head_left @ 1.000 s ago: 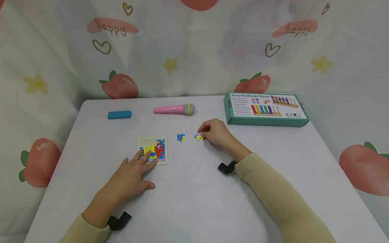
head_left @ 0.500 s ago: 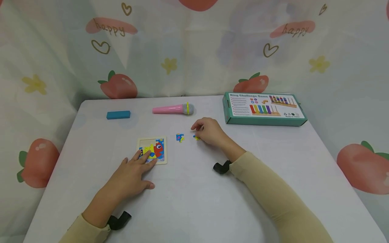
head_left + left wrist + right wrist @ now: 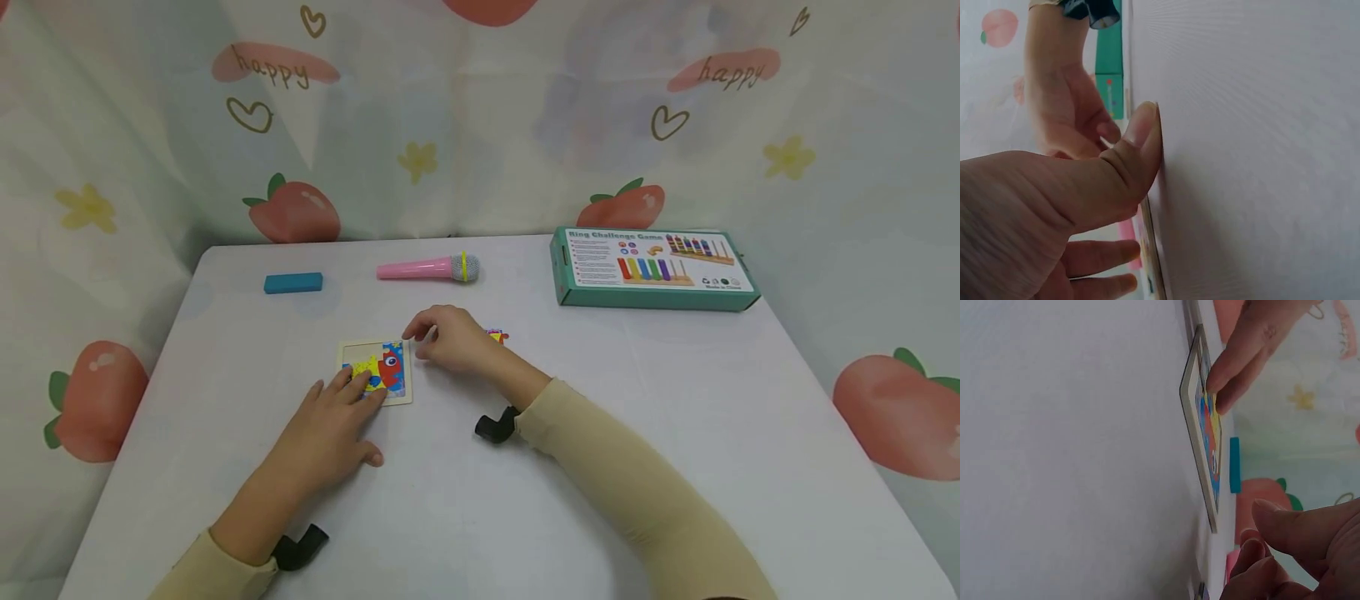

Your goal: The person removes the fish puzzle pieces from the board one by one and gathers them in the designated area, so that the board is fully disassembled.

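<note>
Behind, fruit-printed drape, white tabletop, left hand on puzzle

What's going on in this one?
A bare-handed person's left grip rests, fingertips down, on a square, pale wooden puzzle tray with a colourful fish picture. The right grip is beside the tray's right edge; whether it holds anything is hidden. The tray's far-left corner is unfilled. A small multicoloured puzzle piece lies on the white table, partly hidden by the right arm.
</note>
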A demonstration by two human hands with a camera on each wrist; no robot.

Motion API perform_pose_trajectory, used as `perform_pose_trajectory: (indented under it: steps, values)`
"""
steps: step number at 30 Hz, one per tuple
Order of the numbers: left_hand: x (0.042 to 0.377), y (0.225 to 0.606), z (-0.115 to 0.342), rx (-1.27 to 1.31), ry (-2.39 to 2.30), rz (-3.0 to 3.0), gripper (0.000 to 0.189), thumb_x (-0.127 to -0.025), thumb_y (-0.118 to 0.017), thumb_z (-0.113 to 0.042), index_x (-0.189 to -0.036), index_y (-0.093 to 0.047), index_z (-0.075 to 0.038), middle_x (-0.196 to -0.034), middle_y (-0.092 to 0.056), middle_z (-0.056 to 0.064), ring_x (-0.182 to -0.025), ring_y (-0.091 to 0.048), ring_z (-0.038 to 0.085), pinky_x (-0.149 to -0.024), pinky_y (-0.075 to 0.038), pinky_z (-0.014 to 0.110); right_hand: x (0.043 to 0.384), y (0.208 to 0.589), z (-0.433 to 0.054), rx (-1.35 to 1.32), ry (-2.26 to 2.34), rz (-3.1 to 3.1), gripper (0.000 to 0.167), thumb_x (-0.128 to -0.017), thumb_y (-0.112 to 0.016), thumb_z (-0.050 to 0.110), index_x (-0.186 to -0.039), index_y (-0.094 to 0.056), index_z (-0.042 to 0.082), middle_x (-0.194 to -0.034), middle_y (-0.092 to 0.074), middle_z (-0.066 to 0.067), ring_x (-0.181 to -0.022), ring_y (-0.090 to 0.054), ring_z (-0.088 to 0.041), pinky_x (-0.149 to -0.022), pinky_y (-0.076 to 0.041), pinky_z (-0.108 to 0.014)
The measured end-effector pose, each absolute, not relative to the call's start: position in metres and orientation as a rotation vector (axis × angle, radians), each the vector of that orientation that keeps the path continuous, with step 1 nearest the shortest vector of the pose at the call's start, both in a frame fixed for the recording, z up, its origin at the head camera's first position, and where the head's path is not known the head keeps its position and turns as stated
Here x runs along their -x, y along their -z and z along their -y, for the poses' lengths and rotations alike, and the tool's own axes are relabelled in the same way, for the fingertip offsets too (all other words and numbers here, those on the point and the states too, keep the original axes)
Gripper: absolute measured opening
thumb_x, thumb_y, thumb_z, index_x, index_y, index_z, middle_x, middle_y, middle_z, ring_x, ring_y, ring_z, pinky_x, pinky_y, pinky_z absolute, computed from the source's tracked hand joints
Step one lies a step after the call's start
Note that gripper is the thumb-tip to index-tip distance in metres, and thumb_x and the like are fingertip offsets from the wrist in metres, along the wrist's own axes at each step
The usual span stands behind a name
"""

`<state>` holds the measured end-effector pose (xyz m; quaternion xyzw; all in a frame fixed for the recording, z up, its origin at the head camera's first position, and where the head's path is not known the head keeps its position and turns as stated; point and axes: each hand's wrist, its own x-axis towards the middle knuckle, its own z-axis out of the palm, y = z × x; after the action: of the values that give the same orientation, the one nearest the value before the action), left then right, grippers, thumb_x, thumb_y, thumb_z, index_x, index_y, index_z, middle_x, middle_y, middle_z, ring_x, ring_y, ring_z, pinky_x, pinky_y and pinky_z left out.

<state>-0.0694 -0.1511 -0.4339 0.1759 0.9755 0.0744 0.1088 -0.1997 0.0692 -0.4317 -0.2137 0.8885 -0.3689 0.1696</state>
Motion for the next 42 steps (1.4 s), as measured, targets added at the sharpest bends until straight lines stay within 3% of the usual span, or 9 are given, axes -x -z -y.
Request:
perform_pose_trajectory:
  steps: [4, 11, 18, 30, 42]
  values:
    - [0.069, 0.431, 0.149, -0.550, -0.196, -2.882, 0.092, -0.074, -0.096, -0.049, -0.153, -0.062, -0.016, -0.166, -0.050, 0.019, -0.156, -0.039, 0.052, -0.119, -0.037, 0.078, 0.199, 0.430, -0.053, 0.649, 1.031, -2.500, 0.025, -0.098, -0.076, 0.005, -0.121, -0.079, 0.013, -0.115, -0.072, -0.004, -0.107, -0.063, -0.021, -0.097, -0.057, -0.034]
    - [0.075, 0.434, 0.151, -0.689, -0.291, -2.839, 0.095, -0.074, -0.099, -0.037, -0.158, -0.056, -0.030, -0.176, -0.036, 0.011, -0.162, -0.030, 0.052, -0.119, -0.037, 0.078, 0.203, 0.430, -0.033, 0.644, 0.964, -2.510, 0.028, -0.096, -0.076, 0.007, -0.123, -0.079, 0.016, -0.117, -0.071, -0.004, -0.108, -0.064, -0.019, -0.098, -0.055, -0.034]
    - [0.085, 0.436, 0.149, -0.696, -0.338, -2.727, 0.094, -0.077, -0.097, -0.032, -0.160, -0.053, -0.033, -0.180, -0.027, 0.008, -0.162, -0.030, 0.051, -0.122, -0.034, 0.076, 0.207, 0.436, -0.026, 0.629, 0.837, -2.546, 0.027, -0.095, -0.080, 0.010, -0.120, -0.080, 0.020, -0.113, -0.068, -0.005, -0.107, -0.059, -0.020, -0.096, -0.053, -0.036]
    - [0.086, 0.430, 0.148, -0.662, -0.331, -2.684, 0.092, -0.078, -0.096, -0.033, -0.159, -0.054, -0.032, -0.179, -0.029, 0.009, -0.162, -0.030, 0.049, -0.123, -0.033, 0.075, 0.202, 0.437, -0.025, 0.748, 0.754, -2.567, 0.024, -0.091, -0.074, 0.000, -0.106, -0.083, 0.017, -0.109, -0.063, -0.007, -0.101, -0.056, -0.019, -0.086, -0.048, -0.029]
    - [0.087, 0.428, 0.148, -0.647, -0.370, -2.673, 0.089, -0.078, -0.097, -0.030, -0.158, -0.056, -0.030, -0.179, -0.030, 0.010, -0.162, -0.030, 0.051, -0.123, -0.031, 0.076, 0.201, 0.438, -0.024, 0.729, 0.790, -2.558, 0.028, -0.090, -0.072, -0.003, -0.109, -0.080, 0.015, -0.118, -0.064, -0.008, -0.108, -0.055, -0.020, -0.098, -0.050, -0.032]
